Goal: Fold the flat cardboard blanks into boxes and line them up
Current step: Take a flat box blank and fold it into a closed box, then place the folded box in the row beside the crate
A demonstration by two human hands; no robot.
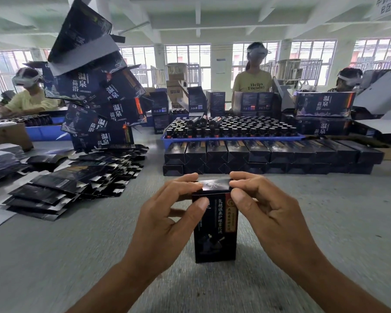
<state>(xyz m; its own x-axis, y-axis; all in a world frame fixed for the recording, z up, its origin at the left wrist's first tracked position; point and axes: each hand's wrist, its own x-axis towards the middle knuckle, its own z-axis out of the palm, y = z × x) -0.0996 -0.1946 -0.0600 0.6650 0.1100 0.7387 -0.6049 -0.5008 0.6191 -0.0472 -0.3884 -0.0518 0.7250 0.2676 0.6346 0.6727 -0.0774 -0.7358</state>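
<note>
Two hands meet at centre: the left hand (167,213) and right hand (264,206) each pinch the top flap of an upright dark box (215,224) standing on the grey table (54,256). Its front carries gold lettering and a red strip. At twelve o'clock, a blue tray (233,138) holds dark capped bottles (235,127), behind a row of finished boxes (269,154). At ten o'clock lie flat blanks (61,184).

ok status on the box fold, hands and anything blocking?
Left hand and right hand both pinching the top flap of the upright box. Flap nearly closed. Finished row behind, table between unobstructed.
</note>
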